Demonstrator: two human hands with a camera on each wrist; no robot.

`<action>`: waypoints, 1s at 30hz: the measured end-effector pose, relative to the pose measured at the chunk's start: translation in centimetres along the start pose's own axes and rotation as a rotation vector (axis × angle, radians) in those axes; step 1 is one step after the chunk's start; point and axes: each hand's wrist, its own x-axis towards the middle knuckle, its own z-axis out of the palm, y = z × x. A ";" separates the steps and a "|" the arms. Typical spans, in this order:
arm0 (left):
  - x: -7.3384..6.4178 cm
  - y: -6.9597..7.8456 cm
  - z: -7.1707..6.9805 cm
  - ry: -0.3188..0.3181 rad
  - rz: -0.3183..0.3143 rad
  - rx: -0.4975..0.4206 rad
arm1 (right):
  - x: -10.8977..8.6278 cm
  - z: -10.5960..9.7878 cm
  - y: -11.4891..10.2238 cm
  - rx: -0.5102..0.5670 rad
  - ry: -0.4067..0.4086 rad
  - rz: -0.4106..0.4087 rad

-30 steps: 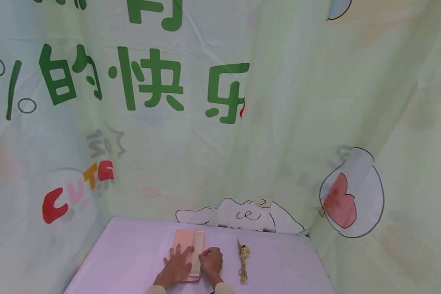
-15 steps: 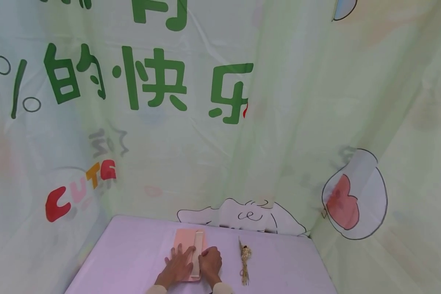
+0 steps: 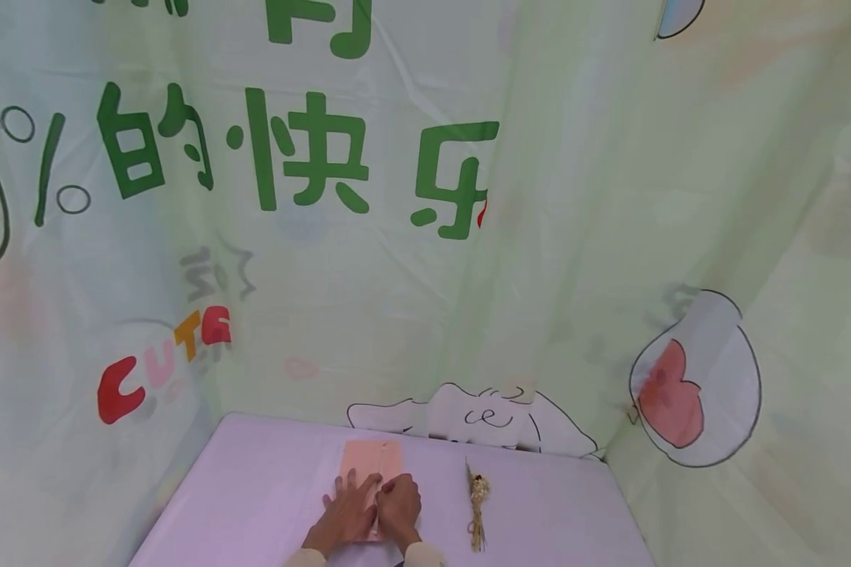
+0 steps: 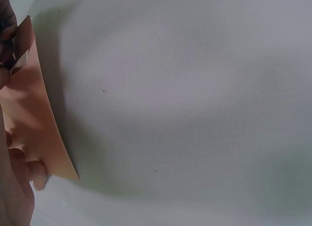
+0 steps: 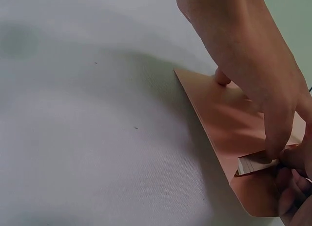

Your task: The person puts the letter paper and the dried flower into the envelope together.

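Observation:
A pink card sheet (image 3: 358, 457) lies on the table with a narrow pale strip (image 5: 253, 165) along it, raised on its edge. My left hand (image 3: 347, 510) spreads its fingers over the left part of the sheet, the thumb right at the strip. From the other side my right hand (image 3: 400, 504) curls its fingers at the strip, seeming to pinch it. In the left wrist view the sheet's near end (image 4: 44, 123) shows, with part of the card beyond the strip slanting up beside the right fingers. Most of the strip is hidden by the hands.
A small bunch of dried flowers (image 3: 477, 508) lies to the right of the hands on the pale purple tabletop (image 3: 539, 504). Printed curtains (image 3: 369, 315) with drawings and green lettering rise behind and at both sides.
The pale strip lay flat and broad; now it shows as a thin line with pink on both sides. My right hand has moved slightly left. The head view has turned a little left.

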 end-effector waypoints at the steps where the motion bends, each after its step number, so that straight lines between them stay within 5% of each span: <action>1: 0.0 0.0 0.0 -0.001 0.002 -0.001 | -0.1 -0.2 -0.1 0.010 -0.011 0.004; 16: -0.2 0.2 -1.0 -0.052 0.025 -0.012 | 1.4 3.1 2.8 0.022 -0.108 0.021; 30: -0.3 0.5 -1.4 -0.063 0.005 -0.031 | -0.1 -0.7 -1.0 0.050 -0.140 0.008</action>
